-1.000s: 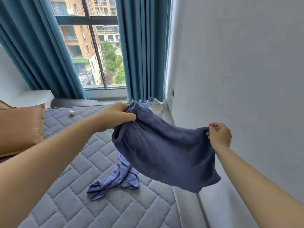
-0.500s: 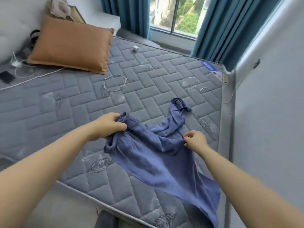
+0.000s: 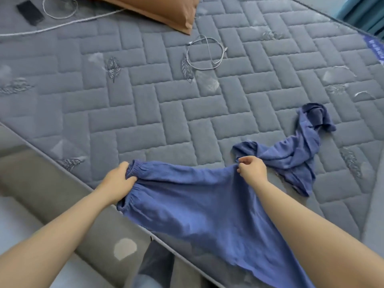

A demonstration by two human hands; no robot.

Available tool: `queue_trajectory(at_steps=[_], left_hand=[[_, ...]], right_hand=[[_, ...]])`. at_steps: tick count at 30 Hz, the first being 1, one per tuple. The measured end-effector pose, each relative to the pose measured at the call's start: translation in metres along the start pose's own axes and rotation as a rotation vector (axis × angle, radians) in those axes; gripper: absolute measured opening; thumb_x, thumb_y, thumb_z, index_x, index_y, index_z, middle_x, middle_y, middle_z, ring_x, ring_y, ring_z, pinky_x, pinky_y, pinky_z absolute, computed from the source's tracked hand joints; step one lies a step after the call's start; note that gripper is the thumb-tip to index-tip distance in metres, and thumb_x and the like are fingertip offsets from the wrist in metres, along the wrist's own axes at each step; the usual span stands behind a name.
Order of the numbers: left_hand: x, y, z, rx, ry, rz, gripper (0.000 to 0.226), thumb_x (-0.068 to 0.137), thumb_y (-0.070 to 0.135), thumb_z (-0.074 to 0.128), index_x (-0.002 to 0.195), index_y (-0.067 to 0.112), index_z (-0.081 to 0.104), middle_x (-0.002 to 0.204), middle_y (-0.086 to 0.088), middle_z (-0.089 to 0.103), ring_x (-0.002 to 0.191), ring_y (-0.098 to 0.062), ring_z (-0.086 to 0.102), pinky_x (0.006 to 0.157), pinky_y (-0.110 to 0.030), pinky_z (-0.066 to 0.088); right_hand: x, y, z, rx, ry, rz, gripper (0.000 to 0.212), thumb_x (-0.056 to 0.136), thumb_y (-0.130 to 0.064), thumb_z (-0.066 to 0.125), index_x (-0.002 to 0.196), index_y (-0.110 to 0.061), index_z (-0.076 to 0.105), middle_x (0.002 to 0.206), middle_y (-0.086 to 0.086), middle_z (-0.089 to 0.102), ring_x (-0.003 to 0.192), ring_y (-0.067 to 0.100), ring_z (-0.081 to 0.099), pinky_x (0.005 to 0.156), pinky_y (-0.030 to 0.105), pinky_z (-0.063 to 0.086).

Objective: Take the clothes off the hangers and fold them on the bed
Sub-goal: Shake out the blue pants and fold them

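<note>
A blue pair of shorts (image 3: 199, 210) with an elastic waistband is stretched between my hands over the near edge of the grey quilted mattress (image 3: 145, 104). My left hand (image 3: 118, 179) grips the gathered waistband at its left end. My right hand (image 3: 252, 168) pinches the upper edge of the fabric at the right. The lower part of the shorts hangs past the mattress edge toward me. A second blue garment (image 3: 295, 148) lies crumpled on the mattress just right of my right hand. No hanger is in view.
An orange pillow (image 3: 166, 9) lies at the top. A coiled grey cable (image 3: 204, 53) sits mid-mattress, a longer cable (image 3: 58, 19) and a black phone (image 3: 30, 12) at top left. The bed frame edge (image 3: 52, 183) runs diagonally at lower left. Teal curtain (image 3: 365, 11) at top right.
My view dropped from the window to the bed. Both hands brought the shorts down from mid-air to the mattress edge, keeping their grip.
</note>
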State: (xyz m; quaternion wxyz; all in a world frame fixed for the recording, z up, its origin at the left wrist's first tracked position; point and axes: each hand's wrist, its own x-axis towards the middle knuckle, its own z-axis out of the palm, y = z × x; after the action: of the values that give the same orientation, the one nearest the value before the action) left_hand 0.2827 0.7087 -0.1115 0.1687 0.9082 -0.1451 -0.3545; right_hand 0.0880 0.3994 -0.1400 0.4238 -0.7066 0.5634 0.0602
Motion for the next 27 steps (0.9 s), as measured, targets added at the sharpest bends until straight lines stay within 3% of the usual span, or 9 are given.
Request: queue_trajectory(at_steps=[3, 8, 12, 15, 17, 22, 25, 27], left_hand=[[0.037, -0.034, 0.009, -0.016, 0.016, -0.027, 0.01, 0.095, 0.013, 0.049, 0.1, 0.007, 0.042, 0.1, -0.015, 0.056, 0.093, -0.035, 0.053, 0.071, -0.037, 0.034], [0.086, -0.073, 0.036, -0.084, -0.018, -0.102, 0.01, 0.096, 0.015, 0.048, 0.099, 0.009, 0.04, 0.094, -0.016, 0.055, 0.082, -0.03, 0.047, 0.07, -0.036, 0.034], [0.116, -0.088, 0.052, -0.073, -0.011, -0.126, 0.01, 0.097, 0.016, 0.048, 0.097, 0.011, 0.04, 0.096, -0.016, 0.057, 0.08, -0.029, 0.047, 0.069, -0.036, 0.035], [0.126, -0.087, 0.058, 0.002, -0.002, -0.145, 0.021, 0.094, 0.018, 0.054, 0.109, 0.006, 0.046, 0.11, -0.019, 0.057, 0.093, -0.035, 0.053, 0.076, -0.039, 0.04], [0.125, -0.078, 0.062, 0.101, 0.04, -0.145, 0.034, 0.09, 0.017, 0.059, 0.118, 0.001, 0.047, 0.12, -0.022, 0.05, 0.107, -0.042, 0.051, 0.089, -0.043, 0.04], [0.113, -0.035, 0.073, 0.228, 0.127, 0.007, 0.045, 0.087, 0.014, 0.061, 0.127, 0.0, 0.045, 0.134, -0.019, 0.039, 0.119, -0.04, 0.037, 0.104, -0.039, 0.029], [0.104, 0.003, 0.089, 0.291, 0.089, 0.149, 0.045, 0.088, 0.015, 0.06, 0.128, 0.001, 0.045, 0.135, -0.016, 0.038, 0.123, -0.035, 0.034, 0.106, -0.037, 0.026], [0.095, 0.031, 0.105, 0.282, 0.02, 0.221, 0.041, 0.09, 0.017, 0.057, 0.126, 0.002, 0.046, 0.13, -0.014, 0.042, 0.121, -0.033, 0.037, 0.102, -0.036, 0.03]], right_hand=[[0.025, -0.017, 0.036, -0.042, 0.001, -0.022, 0.031, 0.086, -0.002, 0.053, 0.113, -0.006, 0.067, 0.109, 0.017, 0.07, 0.104, 0.032, 0.062, 0.089, 0.032, 0.048], [0.053, -0.02, 0.097, -0.128, 0.011, -0.049, 0.036, 0.087, -0.003, 0.05, 0.12, -0.007, 0.063, 0.114, 0.014, 0.066, 0.105, 0.029, 0.059, 0.079, 0.025, 0.039], [0.068, -0.009, 0.127, -0.123, 0.044, -0.016, 0.046, 0.087, -0.003, 0.049, 0.132, -0.01, 0.054, 0.124, 0.012, 0.062, 0.112, 0.027, 0.056, 0.083, 0.022, 0.036], [0.072, -0.004, 0.134, -0.168, 0.01, -0.019, 0.059, 0.087, -0.003, 0.048, 0.145, -0.013, 0.041, 0.135, 0.011, 0.055, 0.12, 0.027, 0.053, 0.084, 0.023, 0.036], [0.068, -0.001, 0.133, -0.212, 0.002, -0.041, 0.063, 0.087, -0.004, 0.047, 0.149, -0.014, 0.034, 0.141, 0.011, 0.048, 0.12, 0.027, 0.052, 0.082, 0.024, 0.036], [0.046, 0.02, 0.111, -0.165, 0.037, -0.067, 0.057, 0.088, -0.006, 0.046, 0.144, -0.015, 0.039, 0.117, 0.006, 0.05, 0.074, 0.011, 0.05, 0.072, 0.025, 0.038], [0.029, 0.047, 0.087, -0.131, 0.073, -0.02, 0.052, 0.09, -0.007, 0.048, 0.141, -0.014, 0.042, 0.131, 0.009, 0.048, 0.084, 0.014, 0.052, 0.08, 0.028, 0.04], [0.021, 0.071, 0.07, -0.105, 0.095, 0.013, 0.048, 0.089, -0.006, 0.048, 0.137, -0.012, 0.046, 0.129, 0.011, 0.052, 0.088, 0.016, 0.054, 0.083, 0.03, 0.042]])
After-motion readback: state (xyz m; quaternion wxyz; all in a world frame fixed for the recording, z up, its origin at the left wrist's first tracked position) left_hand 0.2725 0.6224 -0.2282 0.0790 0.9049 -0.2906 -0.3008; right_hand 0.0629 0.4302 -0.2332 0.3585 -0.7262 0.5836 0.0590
